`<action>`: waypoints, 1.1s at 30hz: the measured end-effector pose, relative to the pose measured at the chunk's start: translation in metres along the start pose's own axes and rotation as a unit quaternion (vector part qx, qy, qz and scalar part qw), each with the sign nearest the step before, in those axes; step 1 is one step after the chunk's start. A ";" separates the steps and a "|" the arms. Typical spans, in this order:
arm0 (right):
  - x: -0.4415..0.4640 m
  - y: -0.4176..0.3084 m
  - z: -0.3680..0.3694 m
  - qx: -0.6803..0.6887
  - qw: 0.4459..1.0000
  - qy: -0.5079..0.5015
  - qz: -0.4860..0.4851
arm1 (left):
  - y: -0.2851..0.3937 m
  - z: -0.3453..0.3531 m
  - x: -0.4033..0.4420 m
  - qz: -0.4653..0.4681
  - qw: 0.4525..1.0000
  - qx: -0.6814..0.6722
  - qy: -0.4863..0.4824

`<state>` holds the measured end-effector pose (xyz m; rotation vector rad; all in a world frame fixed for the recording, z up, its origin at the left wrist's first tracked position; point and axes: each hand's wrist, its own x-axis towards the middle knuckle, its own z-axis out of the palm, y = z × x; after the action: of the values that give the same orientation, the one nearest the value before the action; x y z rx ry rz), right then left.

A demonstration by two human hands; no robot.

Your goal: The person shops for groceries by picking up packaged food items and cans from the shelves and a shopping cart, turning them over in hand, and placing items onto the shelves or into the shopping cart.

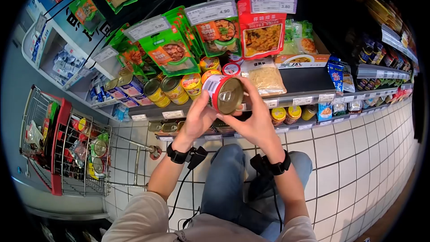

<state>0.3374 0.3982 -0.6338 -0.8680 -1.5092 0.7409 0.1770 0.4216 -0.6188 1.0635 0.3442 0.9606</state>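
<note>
Two hands of yours were closed around one can near the centre of the frame, tilted so that its bare metal end faced you and its barcode turned toward the upper left. Your left hand held it from the left side, while your right hand gripped it from the right, the fingers over its far side and the thumb at its lower edge. You wore a black wristband on the left wrist, and another band showed on the right. Beyond the can, just above the centre, stood a shelf with yellow tins to the left and a clear bag of pale contents to the right. Green packets hung at upper left of centre, beside a red pouch under a tag reading 3.80. At the right of that pouch sat a cardboard carton holding small packets. A loaded shopping cart stood at the left of the frame, on white floor tiles that also spread below right.
</note>
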 end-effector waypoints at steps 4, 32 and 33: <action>-0.001 -0.031 -0.001 0.005 0.999 0.031 -0.037 | -0.003 0.001 -0.011 -0.030 0.996 -0.086 -0.014; 0.009 -0.038 -0.014 -0.028 0.972 -0.126 -0.196 | -0.003 0.003 -0.038 0.172 0.981 0.079 0.038; 0.009 -0.037 -0.015 -0.031 0.971 -0.129 -0.198 | -0.004 0.005 -0.038 0.176 0.979 0.086 0.053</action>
<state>0.3480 0.3864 -0.5962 -0.5005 -1.8749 0.5264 0.1604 0.3873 -0.6270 1.2589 0.3364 1.3253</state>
